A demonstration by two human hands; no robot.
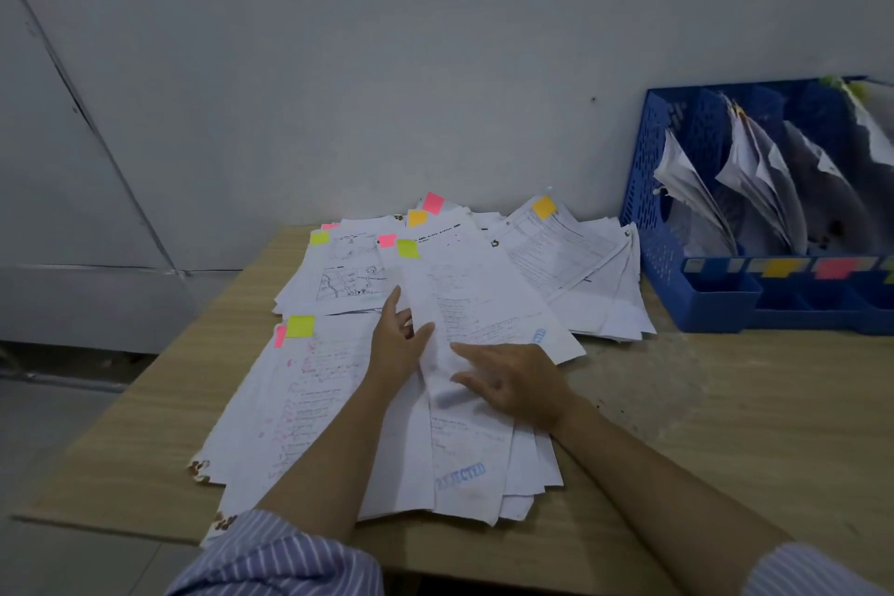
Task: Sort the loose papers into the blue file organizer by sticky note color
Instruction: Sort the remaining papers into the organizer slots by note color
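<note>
Loose papers [571, 257] with green, pink and orange sticky notes lie spread over the wooden table [725, 402]. One long sheet [464, 286] with a green sticky note [408, 248] at its top left corner is lifted slightly off the pile. My left hand [396, 339] pinches this sheet's left edge, thumb on top. My right hand [513, 382] rests on its lower part with fingers loosely spread. The blue file organizer [677, 286] stands at the right against the wall, its slots holding papers, with orange [783, 266] and pink [834, 267] labels on its front.
A sheet with a green note [300, 326] and a pink note lies at the near left of the pile. A page stamped "REJECTED" [462, 474] lies near the front edge. The grey wall [435, 63] runs behind the table. Floor shows to the left.
</note>
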